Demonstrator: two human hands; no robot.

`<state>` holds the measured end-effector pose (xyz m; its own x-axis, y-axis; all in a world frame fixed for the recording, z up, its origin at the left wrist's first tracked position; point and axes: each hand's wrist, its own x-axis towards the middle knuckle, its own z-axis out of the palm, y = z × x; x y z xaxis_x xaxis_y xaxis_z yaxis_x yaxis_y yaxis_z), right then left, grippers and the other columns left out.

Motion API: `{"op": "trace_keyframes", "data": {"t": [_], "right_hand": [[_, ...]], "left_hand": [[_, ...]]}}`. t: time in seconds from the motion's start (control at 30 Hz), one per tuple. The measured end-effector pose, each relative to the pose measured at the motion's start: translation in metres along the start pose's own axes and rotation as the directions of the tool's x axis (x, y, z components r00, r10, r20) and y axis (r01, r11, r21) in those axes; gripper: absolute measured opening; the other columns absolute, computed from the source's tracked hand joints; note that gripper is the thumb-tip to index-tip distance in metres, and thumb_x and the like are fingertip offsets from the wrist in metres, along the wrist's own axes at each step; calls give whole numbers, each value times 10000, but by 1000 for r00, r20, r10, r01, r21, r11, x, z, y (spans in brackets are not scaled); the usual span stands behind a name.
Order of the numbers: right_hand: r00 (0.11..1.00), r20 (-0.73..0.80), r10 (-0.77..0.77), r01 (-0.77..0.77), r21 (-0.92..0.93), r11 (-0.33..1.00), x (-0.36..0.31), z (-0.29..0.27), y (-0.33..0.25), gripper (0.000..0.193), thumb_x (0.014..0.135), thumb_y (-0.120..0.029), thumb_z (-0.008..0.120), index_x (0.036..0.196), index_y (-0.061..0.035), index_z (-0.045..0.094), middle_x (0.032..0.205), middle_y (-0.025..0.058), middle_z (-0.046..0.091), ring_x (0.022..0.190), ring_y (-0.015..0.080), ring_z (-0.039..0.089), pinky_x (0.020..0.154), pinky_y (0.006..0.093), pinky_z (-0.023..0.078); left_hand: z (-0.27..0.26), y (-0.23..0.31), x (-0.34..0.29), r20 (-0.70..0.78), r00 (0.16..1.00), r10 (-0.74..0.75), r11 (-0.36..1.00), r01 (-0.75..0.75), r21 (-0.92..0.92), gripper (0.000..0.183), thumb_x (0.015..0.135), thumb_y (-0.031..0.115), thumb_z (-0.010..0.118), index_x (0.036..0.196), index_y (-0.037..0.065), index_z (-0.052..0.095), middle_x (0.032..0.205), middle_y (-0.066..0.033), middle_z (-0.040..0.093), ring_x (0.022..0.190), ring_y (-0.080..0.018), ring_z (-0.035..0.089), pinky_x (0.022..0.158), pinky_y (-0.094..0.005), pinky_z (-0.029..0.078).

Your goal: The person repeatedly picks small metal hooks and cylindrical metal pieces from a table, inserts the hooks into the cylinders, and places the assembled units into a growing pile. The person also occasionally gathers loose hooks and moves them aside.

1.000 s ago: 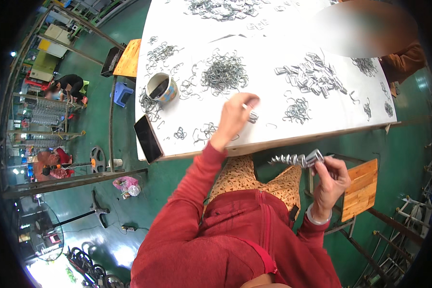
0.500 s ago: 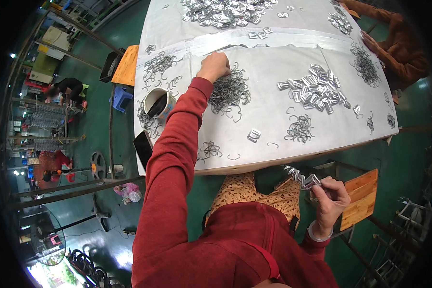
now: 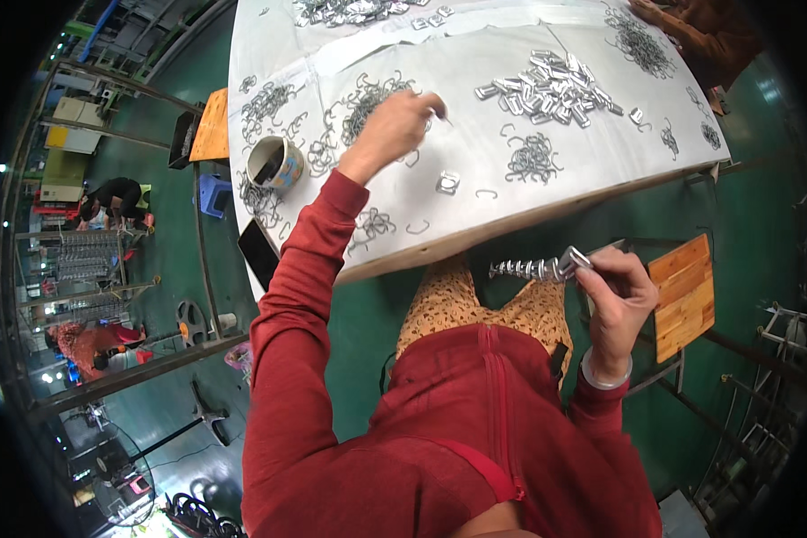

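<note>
- White table [image 3: 471,145] spreads under the left hand and ahead of the right.
- Right hand [image 3: 617,289]: thumb and fingers pinch the end buckle of a metal chain [image 3: 533,268], which sticks out leftward from the grip, off the table edge and above the lap.
- Left hand [image 3: 393,133]: fingers bent nearly together above the table; whether they grip anything I cannot tell.
- Hook pile [image 3: 364,100]: just beside the left hand, partly behind it.
- Loose buckle [image 3: 448,182]: near the left hand, on the body side.
- Wooden seat [image 3: 684,296]: near the right hand, on its right.
- Cup [image 3: 287,166]: left of the left hand.
- Phone [image 3: 258,254]: beyond the left forearm, at the table's edge.
- Buckle pile [image 3: 551,90]: well right of the left hand.
- Co-worker's sleeve [image 3: 713,40]: farthest, ahead of the right hand.
</note>
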<state>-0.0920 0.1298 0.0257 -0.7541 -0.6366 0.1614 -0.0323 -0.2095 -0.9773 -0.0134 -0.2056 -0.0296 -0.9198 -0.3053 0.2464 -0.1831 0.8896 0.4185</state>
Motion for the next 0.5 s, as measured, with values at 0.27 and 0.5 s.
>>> {"op": "trace_keyframes", "data": {"t": [0.27,0.5], "right_hand": [[989,48,-138,137,21,990,-13,-3,-6,239,699,192,614,877,35,594,780,113,621,695,145,553,607,233,432],[995,58,-80,76,57,995,-12,-11,0,220,704,180,622,849,19,582,788,104,609,713,139,551,627,225,436]], "left_hand": [[-23,39,-74,-72,980,-187,982,185,-31,173,825,108,596,993,113,638,788,-124,633,758,-257,619,679,-335,480],[12,61,-151,-95,778,-621,749,553,-366,191,791,129,665,979,101,670,771,-74,674,651,-136,621,627,-273,489]]}}
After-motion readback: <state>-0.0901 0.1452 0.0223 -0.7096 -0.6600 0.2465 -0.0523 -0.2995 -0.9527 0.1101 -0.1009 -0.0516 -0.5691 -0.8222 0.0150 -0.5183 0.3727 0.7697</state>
